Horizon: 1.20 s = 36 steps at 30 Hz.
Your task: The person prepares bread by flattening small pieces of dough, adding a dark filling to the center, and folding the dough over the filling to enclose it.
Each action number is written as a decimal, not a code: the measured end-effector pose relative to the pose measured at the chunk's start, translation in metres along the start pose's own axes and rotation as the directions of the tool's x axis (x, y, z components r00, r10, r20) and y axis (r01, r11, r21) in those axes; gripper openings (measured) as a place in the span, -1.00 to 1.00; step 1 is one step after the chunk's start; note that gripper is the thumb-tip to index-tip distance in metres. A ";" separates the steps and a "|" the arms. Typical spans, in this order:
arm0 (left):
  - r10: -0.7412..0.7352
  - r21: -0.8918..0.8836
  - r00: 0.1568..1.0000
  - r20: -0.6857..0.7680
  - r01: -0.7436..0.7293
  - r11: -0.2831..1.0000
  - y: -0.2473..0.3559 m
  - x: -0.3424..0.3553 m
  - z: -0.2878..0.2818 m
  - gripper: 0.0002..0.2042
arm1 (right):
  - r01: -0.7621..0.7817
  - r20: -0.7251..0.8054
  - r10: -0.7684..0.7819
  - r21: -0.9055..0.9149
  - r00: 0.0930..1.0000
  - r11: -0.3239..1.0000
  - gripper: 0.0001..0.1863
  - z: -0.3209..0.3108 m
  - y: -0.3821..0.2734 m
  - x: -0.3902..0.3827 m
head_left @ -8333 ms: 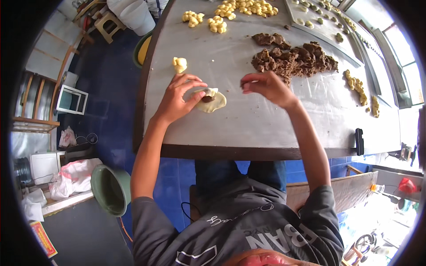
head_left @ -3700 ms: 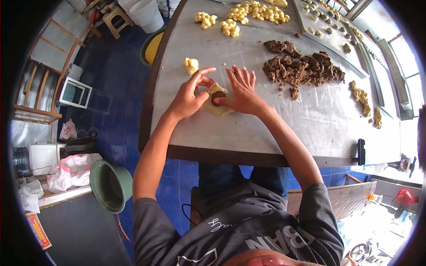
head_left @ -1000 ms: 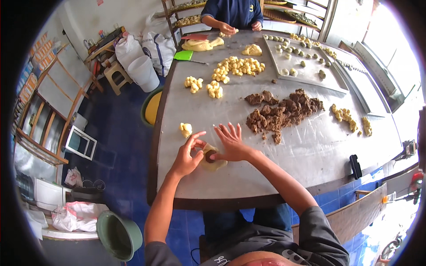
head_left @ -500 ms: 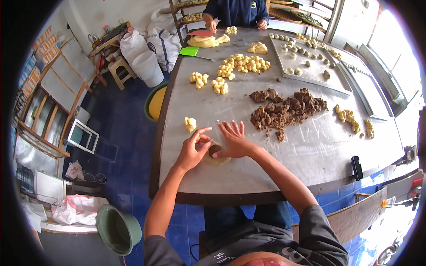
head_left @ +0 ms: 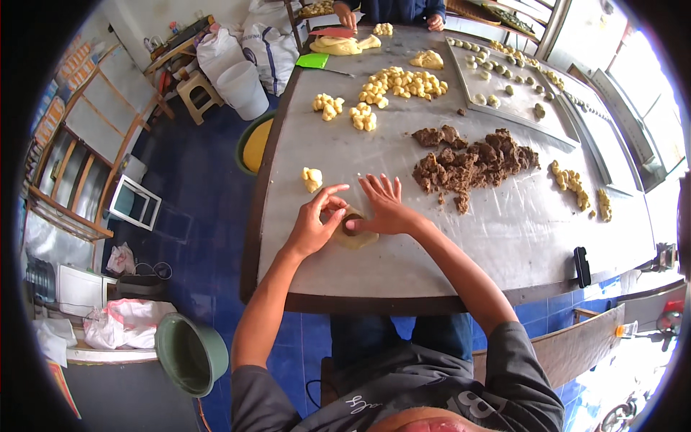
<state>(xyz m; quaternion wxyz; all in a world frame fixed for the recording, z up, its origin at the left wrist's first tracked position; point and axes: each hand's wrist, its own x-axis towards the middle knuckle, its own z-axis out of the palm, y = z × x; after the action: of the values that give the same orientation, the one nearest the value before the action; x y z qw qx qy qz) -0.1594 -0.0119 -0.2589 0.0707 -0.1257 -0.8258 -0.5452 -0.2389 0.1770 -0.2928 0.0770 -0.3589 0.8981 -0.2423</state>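
A thin, flattened round of pale dough (head_left: pixel 358 240) lies on the metal tabletop close to me, with a dark brown lump of filling (head_left: pixel 352 226) on its middle. My left hand (head_left: pixel 317 223) is at the dough's left edge, its thumb and fingers pinched together on that rim. Over the right side of the dough, my right hand (head_left: pixel 394 211) has its fingers spread flat, and its thumb presses on the filling. A small cluster of dough balls (head_left: pixel 312 179) sits just beyond my left hand. Crumbly brown filling (head_left: pixel 475 169) is heaped to the right of my right hand.
Dough balls (head_left: pixel 403 83) lie in piles farther up the table. A tray (head_left: pixel 518 108) holds greenish balls. Near the far edge are a green scraper (head_left: pixel 312 60) and a dough slab (head_left: pixel 337 46), by another person's hands (head_left: pixel 345 16). A black object (head_left: pixel 581 267) stands at the right edge.
The view has tipped slightly, so the table sits higher in the picture. Both hands stay at the dough; more of the filling lump shows beside my right thumb.
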 end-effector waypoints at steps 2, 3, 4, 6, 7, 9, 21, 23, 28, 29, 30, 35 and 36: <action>0.003 -0.006 1.000 -0.005 -0.003 1.000 -0.001 -0.001 -0.001 -0.59 | 0.003 -0.009 -0.002 0.091 1.000 0.996 0.25 -0.001 -0.005 0.003; 0.006 -0.014 1.000 -0.004 -0.006 1.000 -0.002 -0.002 -0.002 -0.59 | -0.037 0.027 0.037 0.010 0.999 0.999 0.22 -0.002 -0.006 0.004; 0.009 -0.014 1.000 -0.004 -0.009 1.000 -0.002 -0.001 -0.002 -0.59 | -0.080 0.057 0.084 -0.074 0.995 0.994 0.20 -0.003 -0.005 0.005; -0.003 -0.023 1.000 0.011 0.003 1.000 -0.001 0.000 -0.001 -0.59 | -0.089 0.030 0.089 0.000 0.996 0.996 0.21 0.000 -0.002 0.006; -0.001 -0.021 1.000 0.009 0.002 1.000 0.000 0.000 -0.001 -0.59 | -0.094 0.007 0.094 0.076 0.996 0.993 0.22 0.001 -0.003 0.007; -0.007 -0.028 1.000 0.006 0.007 1.000 0.002 0.000 -0.001 -0.59 | -0.094 0.006 0.094 0.018 0.996 0.995 0.22 0.003 -0.002 0.007; 0.013 -0.012 1.000 -0.001 -0.013 1.000 0.003 0.000 -0.001 -0.59 | -0.075 0.090 0.078 -0.043 0.993 0.996 0.17 -0.006 -0.007 0.008; 0.006 -0.020 1.000 0.004 -0.006 1.000 0.003 0.000 -0.001 -0.59 | -0.079 0.101 0.077 0.011 0.992 0.997 0.17 -0.005 -0.007 0.008; 0.002 -0.004 1.000 -0.002 -0.002 1.000 0.003 -0.001 -0.002 -0.59 | -0.111 0.101 0.103 0.074 0.989 0.991 0.17 -0.005 -0.008 0.008; 0.009 0.004 1.000 -0.005 -0.009 1.000 0.003 -0.001 -0.001 -0.59 | -0.111 0.101 0.103 0.074 0.990 0.991 0.17 -0.004 -0.008 0.008; 0.017 0.012 1.000 -0.008 -0.016 1.000 0.003 -0.001 -0.001 -0.59 | -0.101 0.079 0.098 0.026 0.992 0.995 0.17 -0.002 -0.008 0.008; 0.020 0.001 1.000 -0.004 -0.020 1.000 0.001 0.000 -0.001 -0.59 | -0.020 -0.009 0.021 0.093 1.000 0.995 0.08 -0.004 -0.004 0.010; 0.020 -0.002 1.000 -0.002 -0.020 1.000 0.001 -0.001 -0.001 -0.60 | 0.017 0.018 -0.019 0.104 1.000 0.994 -0.03 -0.008 -0.005 0.010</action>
<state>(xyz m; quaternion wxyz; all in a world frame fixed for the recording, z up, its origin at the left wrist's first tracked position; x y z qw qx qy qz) -0.1587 -0.0130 -0.2580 0.0769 -0.1333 -0.8239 -0.5454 -0.2459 0.1705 -0.2831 0.1020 -0.3647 0.8803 -0.2857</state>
